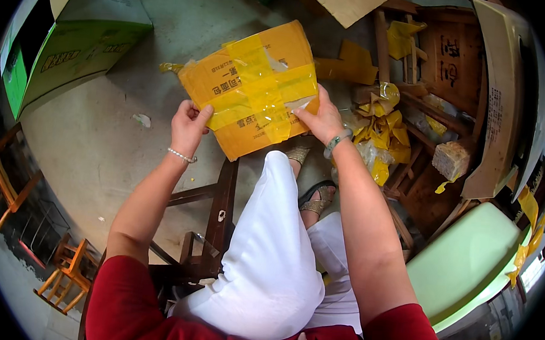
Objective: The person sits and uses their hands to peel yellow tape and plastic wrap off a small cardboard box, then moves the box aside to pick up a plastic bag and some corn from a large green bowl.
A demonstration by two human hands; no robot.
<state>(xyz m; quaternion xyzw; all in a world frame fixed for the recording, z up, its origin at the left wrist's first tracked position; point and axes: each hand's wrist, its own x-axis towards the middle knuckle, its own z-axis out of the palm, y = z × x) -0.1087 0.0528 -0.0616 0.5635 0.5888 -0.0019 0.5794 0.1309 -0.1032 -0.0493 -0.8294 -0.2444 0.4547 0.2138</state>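
Note:
I hold a flat orange-brown cardboard piece (229, 72) up in front of my knee, crossed with yellow packing tape (266, 103) and printed with dark writing. My left hand (190, 124) grips its lower left edge, thumb on top and fingers curled round it. My right hand (320, 119) holds the right edge, with the thumb pressed on the face near a pale, torn-looking patch. A loose tail of tape sticks out past the upper left corner. The board's underside is hidden.
A green box (85, 46) stands upper left, small wooden chairs (69, 269) lower left. Dark wooden furniture (222, 204) is beside my leg. On the right are wooden pieces (448, 53), crumpled yellow tape (382, 133), upright cardboard (495, 103) and a pale-green plastic tub (462, 256).

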